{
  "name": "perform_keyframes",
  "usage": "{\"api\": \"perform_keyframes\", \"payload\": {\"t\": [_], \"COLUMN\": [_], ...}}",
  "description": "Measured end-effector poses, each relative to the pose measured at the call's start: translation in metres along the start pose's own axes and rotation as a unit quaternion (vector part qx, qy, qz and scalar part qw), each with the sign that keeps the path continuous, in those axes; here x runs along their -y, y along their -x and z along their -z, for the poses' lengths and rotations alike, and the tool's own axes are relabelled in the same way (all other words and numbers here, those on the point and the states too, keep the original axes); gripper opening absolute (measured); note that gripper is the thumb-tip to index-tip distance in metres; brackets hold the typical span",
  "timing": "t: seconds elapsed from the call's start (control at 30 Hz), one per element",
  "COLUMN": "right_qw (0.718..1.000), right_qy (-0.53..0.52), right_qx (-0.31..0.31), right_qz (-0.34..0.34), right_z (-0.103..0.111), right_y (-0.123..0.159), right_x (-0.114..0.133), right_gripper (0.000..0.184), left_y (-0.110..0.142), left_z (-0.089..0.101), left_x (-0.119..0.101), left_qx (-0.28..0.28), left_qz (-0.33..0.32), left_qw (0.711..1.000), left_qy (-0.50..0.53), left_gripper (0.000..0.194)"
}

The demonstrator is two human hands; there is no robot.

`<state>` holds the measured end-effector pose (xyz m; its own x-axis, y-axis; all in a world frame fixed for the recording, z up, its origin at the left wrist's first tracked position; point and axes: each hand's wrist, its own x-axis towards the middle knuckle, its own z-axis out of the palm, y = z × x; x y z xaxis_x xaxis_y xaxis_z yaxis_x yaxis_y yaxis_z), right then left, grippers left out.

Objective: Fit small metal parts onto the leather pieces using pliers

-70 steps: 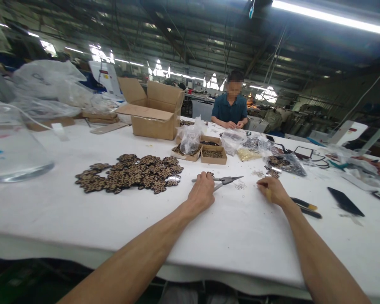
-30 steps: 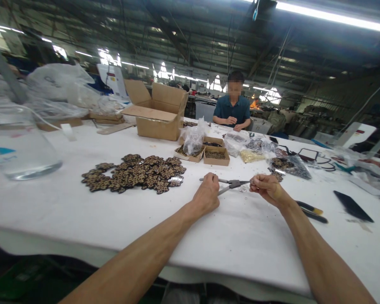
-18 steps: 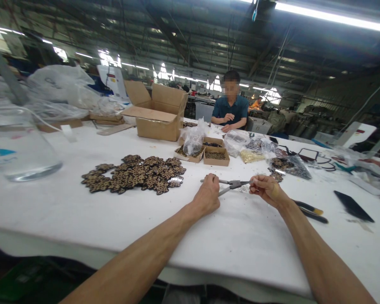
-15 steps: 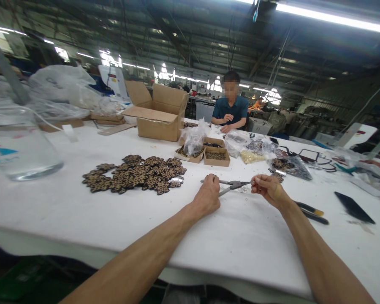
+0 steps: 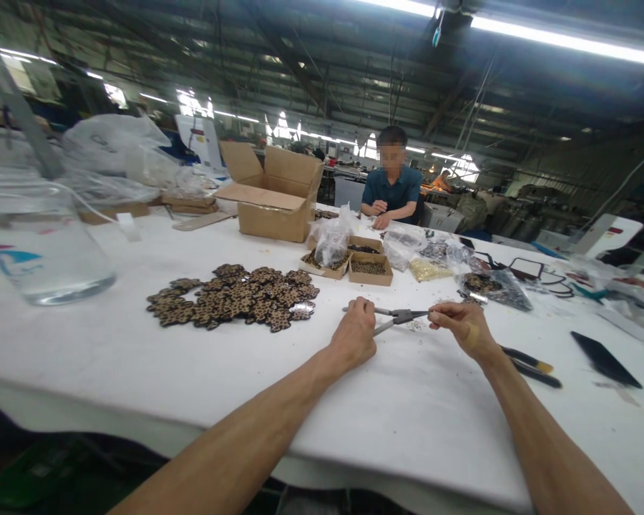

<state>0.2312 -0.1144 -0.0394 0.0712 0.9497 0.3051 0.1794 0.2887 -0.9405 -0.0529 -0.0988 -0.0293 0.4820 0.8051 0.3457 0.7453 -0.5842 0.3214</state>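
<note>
My left hand (image 5: 355, 335) is closed round the handles of slim metal pliers (image 5: 398, 317), whose jaws point right. My right hand (image 5: 459, 327) is pinched at the plier tips, holding something too small to make out. Both hands hover just above the white table (image 5: 220, 372). A spread of dark leopard-patterned flower pieces (image 5: 236, 297) lies to the left of my left hand. Tiny metal bits (image 5: 418, 325) are scattered under the pliers.
Another pair of pliers with yellow-black handles (image 5: 531, 357) and a dark phone (image 5: 605, 350) lie to the right. Small cardboard trays (image 5: 369, 268), plastic bags (image 5: 330, 236), an open carton (image 5: 273, 193) and a clear jug (image 5: 37, 243) stand farther off. A person in a blue shirt (image 5: 393, 189) sits across.
My right hand came up from the table to the plier tips and now pinches there. My left hand has kept its grip on the pliers. The view shifted slightly.
</note>
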Motion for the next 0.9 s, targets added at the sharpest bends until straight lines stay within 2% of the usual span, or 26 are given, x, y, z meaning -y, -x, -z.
{"api": "perform_keyframes", "payload": {"t": [0.3,0.5,0.77,0.9], "right_qw": [0.999,0.998,0.998,0.998], "right_qy": [0.024,0.022,-0.034,-0.014], "right_qx": [0.006,-0.027,-0.026,-0.029], "right_qz": [0.038,0.058,0.046,0.049], "right_z": [-0.003,-0.007,-0.005,-0.003], "right_y": [0.005,0.007,0.005,0.006], "right_x": [0.015,0.015,0.012,0.014], "right_gripper": [0.024,0.022,0.023,0.025], "left_y": [-0.001,0.000,-0.002,-0.002], "left_z": [0.000,0.000,-0.006,-0.008], "left_x": [0.001,0.000,0.003,0.002], "left_qx": [-0.013,-0.017,-0.021,-0.029], "left_qz": [0.020,0.027,-0.007,0.001], "left_qw": [1.000,0.999,0.998,0.998], "left_qy": [-0.003,0.015,0.058,0.057], "left_gripper": [0.058,0.060,0.065,0.067]}}
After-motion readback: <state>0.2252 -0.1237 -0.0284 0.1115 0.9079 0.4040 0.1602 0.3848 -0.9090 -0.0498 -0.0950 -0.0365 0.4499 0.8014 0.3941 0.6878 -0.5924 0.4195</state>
